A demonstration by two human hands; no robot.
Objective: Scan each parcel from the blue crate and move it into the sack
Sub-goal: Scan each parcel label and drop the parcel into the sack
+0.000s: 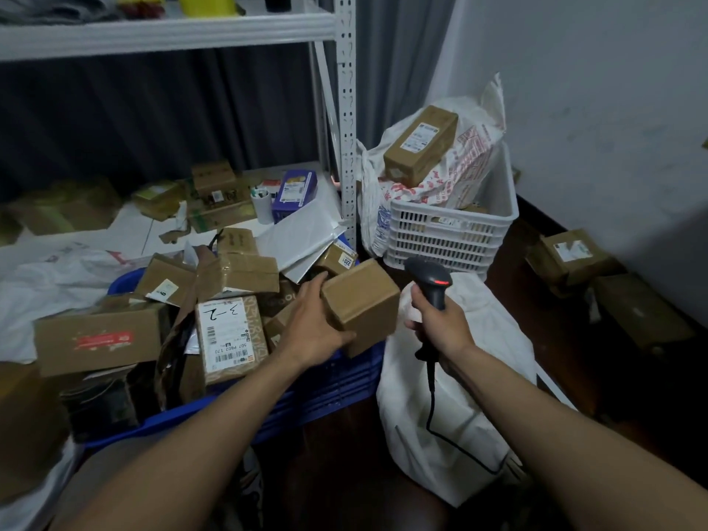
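From the head view, the left grip (pixel 320 323) is curled round one side of a plain brown box (pixel 360 304), fingers over its top edge and thumb under its near corner. The box sits tilted in the air over the right corner of the blue crate (pixel 337 381), just beside the white sack (pixel 459 396). The right grip (pixel 440 320) is wrapped tight round the handle of a scanner (pixel 431 279), whose red light is lit, and its head stands close to the box's right face. No label shows on the faces turned to the camera, so the barcode is probably on a hidden side. The likeliest fault is a failed scan unless the box is turned toward the scanner head. Turning it one-handed from a side hold could let it slip onto the crate's heaped parcels, which lie loosely and might slide. The scanner's cable (pixel 433 408) trails down across the sack, and a parcel dropped in could catch it or drag it along. The sack slumps on the floor and I cannot tell where its mouth lies, so a careless toss might land on the cloth instead of inside. A white basket (pixel 452 235) with more parcels stands behind, near enough to be mistaken for the target.
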